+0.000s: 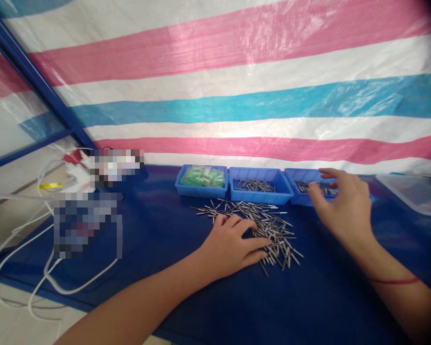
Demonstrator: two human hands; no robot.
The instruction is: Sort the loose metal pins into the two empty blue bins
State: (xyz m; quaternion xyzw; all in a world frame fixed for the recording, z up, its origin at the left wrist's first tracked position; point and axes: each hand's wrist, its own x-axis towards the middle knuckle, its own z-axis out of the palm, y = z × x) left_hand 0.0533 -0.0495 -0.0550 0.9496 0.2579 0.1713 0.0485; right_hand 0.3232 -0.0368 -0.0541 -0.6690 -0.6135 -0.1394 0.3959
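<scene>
A loose pile of thin metal pins with thicker sleeves, which look like blind rivets (273, 225), lies on the dark blue table. My left hand (233, 247) rests on the pile's left side, its fingers spread and touching the rivets. Over the right blue bin (311, 199) hovers my right hand (345, 206), thumb and fingers curved apart with nothing seen between them. That bin holds similar metal pins (303, 188) and is partly hidden by the hand. The middle blue bin (262, 195) also has rivets (255, 185) in it.
A left blue bin (201, 191) holds a green-and-white packet (204, 176). At the far right lies a clear plastic lid or tray (409, 196). White cables (82, 290) loop over the table's left end near blurred items. A striped plastic sheet (237, 105) hangs behind.
</scene>
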